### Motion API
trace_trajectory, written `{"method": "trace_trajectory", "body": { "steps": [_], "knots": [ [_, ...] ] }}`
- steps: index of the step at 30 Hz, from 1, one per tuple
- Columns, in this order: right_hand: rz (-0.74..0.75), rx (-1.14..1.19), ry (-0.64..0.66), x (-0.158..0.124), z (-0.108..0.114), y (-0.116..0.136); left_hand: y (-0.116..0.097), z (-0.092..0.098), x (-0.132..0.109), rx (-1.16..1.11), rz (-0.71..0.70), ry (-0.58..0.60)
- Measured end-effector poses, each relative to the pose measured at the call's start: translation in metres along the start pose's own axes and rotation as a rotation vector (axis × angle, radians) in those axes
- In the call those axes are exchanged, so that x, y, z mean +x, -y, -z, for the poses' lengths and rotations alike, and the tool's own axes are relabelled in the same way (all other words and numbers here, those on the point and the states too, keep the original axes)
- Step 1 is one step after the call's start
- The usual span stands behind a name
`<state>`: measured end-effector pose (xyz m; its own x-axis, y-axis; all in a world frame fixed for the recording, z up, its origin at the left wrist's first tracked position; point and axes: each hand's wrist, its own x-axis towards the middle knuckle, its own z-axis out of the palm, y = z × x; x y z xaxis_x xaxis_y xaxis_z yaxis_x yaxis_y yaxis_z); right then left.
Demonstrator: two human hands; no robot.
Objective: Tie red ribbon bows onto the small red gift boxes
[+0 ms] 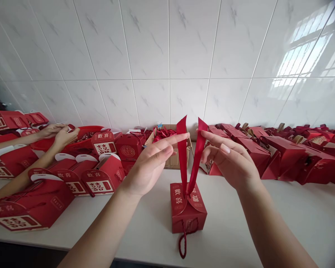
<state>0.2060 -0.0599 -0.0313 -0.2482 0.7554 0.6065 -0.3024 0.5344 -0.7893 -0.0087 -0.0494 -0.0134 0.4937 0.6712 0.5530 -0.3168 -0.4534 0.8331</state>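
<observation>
A small red gift box (177, 219) with gold-white lettering and curved top flaps stands on the white table in front of me. From its top rises a red ribbon (182, 160), its two slant-cut ends spread upward in a V. My left hand (146, 165) has the left end at its fingertips, and my right hand (236, 160) has the right end at its own. Both hands look closed lightly on the ribbon, above the box. A dark red twisted cord (182, 248) hangs from the near side of the box onto the table.
Larger red gift boxes (36, 203) stand at left, where another person's hands (63, 136) work by a red basket (86, 129). A cardboard box (173, 160) with red ribbons sits behind. Rows of red boxes (284, 156) line the right, against a tiled wall (190, 44).
</observation>
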Motion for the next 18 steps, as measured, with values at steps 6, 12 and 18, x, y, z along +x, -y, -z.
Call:
{"method": "trace_trajectory", "body": {
  "steps": [6,12,18],
  "knots": [
    [0.090,-0.133,-0.041,0.003,0.003,0.002,-0.003,-0.007,0.007,-0.007,0.046,-0.011],
    [0.114,-0.242,-0.079,0.002,0.007,0.007,-0.011,-0.008,0.012,0.011,0.031,-0.070],
    [-0.091,-0.830,-0.447,-0.025,0.037,0.018,-0.008,0.026,-0.017,0.555,0.174,-0.489]
  ]
}}
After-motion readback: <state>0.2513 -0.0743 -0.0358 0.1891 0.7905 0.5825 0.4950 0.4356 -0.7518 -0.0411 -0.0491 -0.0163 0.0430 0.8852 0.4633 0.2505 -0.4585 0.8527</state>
